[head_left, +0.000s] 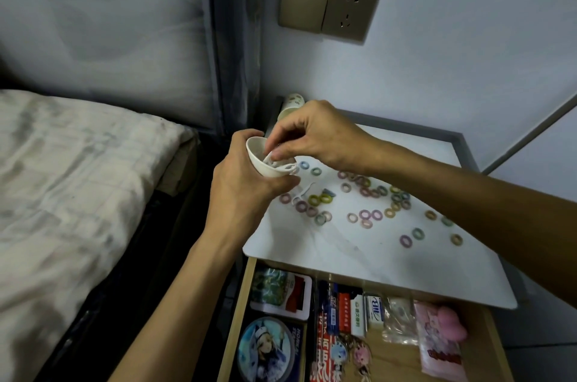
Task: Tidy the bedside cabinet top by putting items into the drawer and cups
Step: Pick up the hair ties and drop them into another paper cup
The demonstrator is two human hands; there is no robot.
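My left hand (246, 191) grips a white paper cup (265, 161), tilted, above the cabinet's left edge. My right hand (315, 135) reaches over the cup's mouth, its fingertips pinching thin white floss picks (274, 163) at the rim. Two more white floss picks (304, 191) lie on the white cabinet top (359, 253) just right of the cup. Several small coloured rings (371, 194) are scattered across the top. Below, the wooden drawer (240, 303) stands pulled open.
A second patterned cup (292, 105) stands at the cabinet's back left corner, partly behind my right hand. The drawer holds cards, a round badge (265, 349), small boxes, plastic bags and a pink item (452, 324). A bed (62, 194) lies to the left; a wall socket (327, 7) is above.
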